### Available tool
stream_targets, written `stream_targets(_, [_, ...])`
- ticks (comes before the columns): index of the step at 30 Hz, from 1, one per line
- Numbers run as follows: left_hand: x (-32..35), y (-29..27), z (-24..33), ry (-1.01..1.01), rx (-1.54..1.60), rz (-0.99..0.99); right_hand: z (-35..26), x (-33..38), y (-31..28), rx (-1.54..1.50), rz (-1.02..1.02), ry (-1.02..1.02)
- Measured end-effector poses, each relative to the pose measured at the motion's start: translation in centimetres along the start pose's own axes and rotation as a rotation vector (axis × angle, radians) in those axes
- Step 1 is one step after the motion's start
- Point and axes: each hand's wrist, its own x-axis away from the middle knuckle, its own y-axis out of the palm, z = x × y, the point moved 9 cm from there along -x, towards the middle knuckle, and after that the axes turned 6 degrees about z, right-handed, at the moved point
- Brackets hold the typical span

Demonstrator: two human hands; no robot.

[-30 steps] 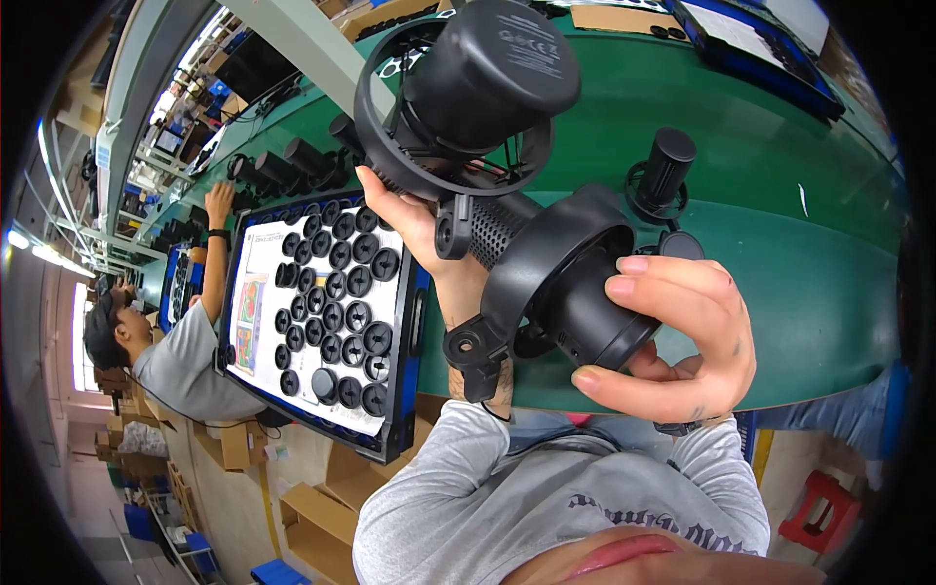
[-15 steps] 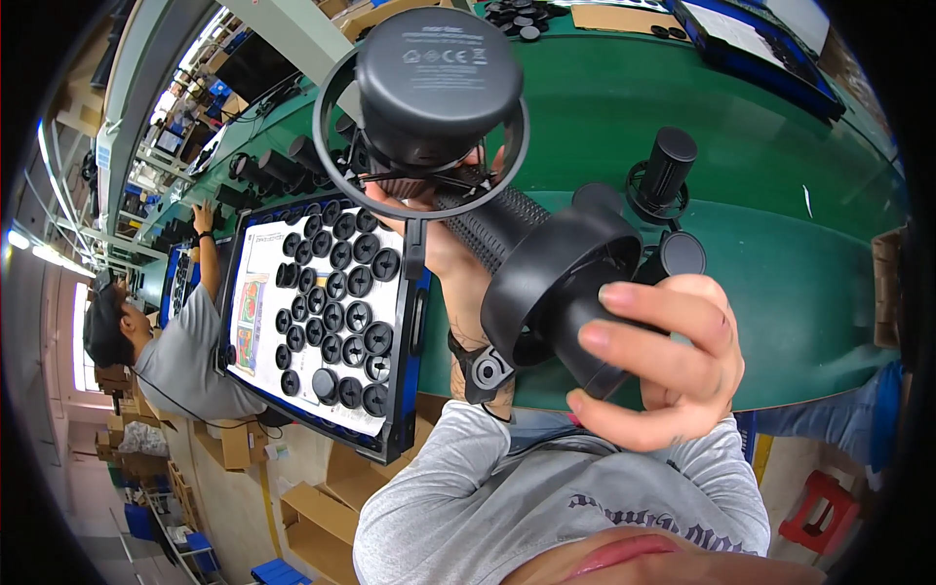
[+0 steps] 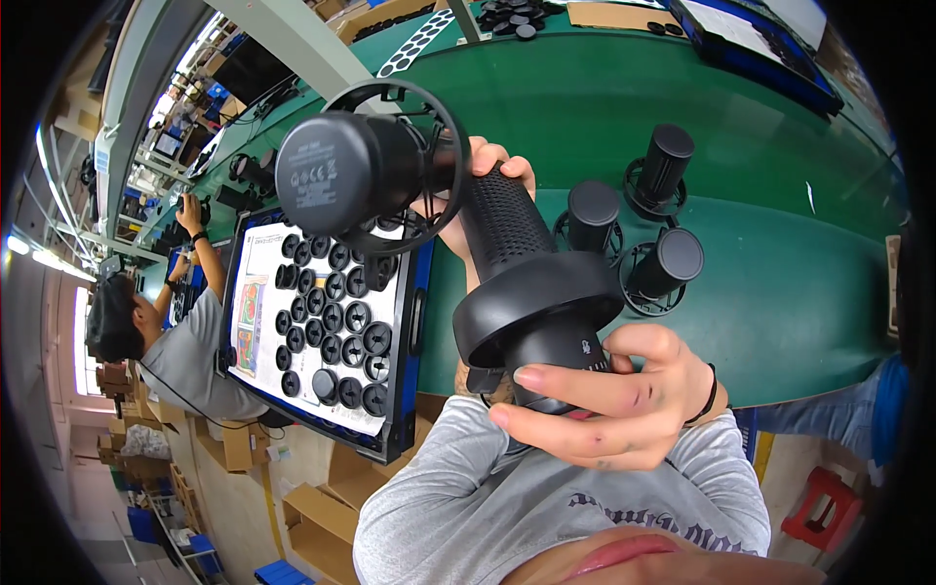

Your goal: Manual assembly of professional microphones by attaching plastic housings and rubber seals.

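A black microphone (image 3: 499, 219) with a mesh grille and a wide ring around its body tilts in front of my chest. My left hand (image 3: 504, 162) wraps its fingers over the grille end. My right hand (image 3: 639, 390) has its fingers closed around the smooth lower body, below the ring. A second black microphone (image 3: 327, 175), with its round printed end toward me and a ring mount around it, hangs beside the first at my left hand. It seems to be held by that hand too, but the grip is partly hidden.
Three ringed microphones stand on the green table (image 3: 760, 292) to the right, one of them here (image 3: 666, 263). At left lies a blue-edged tray (image 3: 414, 331) with several round black parts. A co-worker (image 3: 175, 331) works beyond it. A red stool (image 3: 821, 517) stands lower right.
The second microphone has swung left and down, turning more sideways. The grille microphone has tipped more upright, and my right hand has shifted slightly left on it. More of the standing microphones shows.
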Motion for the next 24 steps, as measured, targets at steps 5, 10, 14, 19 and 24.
stream_targets(5, [-0.4,0.1,0.1,-0.022,0.081,-0.06,-0.2,0.0,-0.3,-0.021,-0.003,0.004])
stream_targets(10, [0.2,0.7,1.5,0.023,0.117,-0.036,0.6,0.9,-4.8,-0.062,-0.032,-0.029])
stream_targets(14, [0.2,1.2,-2.4,-0.085,0.537,0.072,2.4,3.2,-13.0,0.152,0.241,0.016])
stream_targets(19, [1.1,-0.4,1.6,0.041,0.451,0.074,3.0,7.6,-16.7,0.119,0.411,-0.057])
stream_targets(24, [1.3,-0.3,2.8,0.117,0.388,0.071,3.1,7.3,-16.2,0.147,0.425,-0.046])
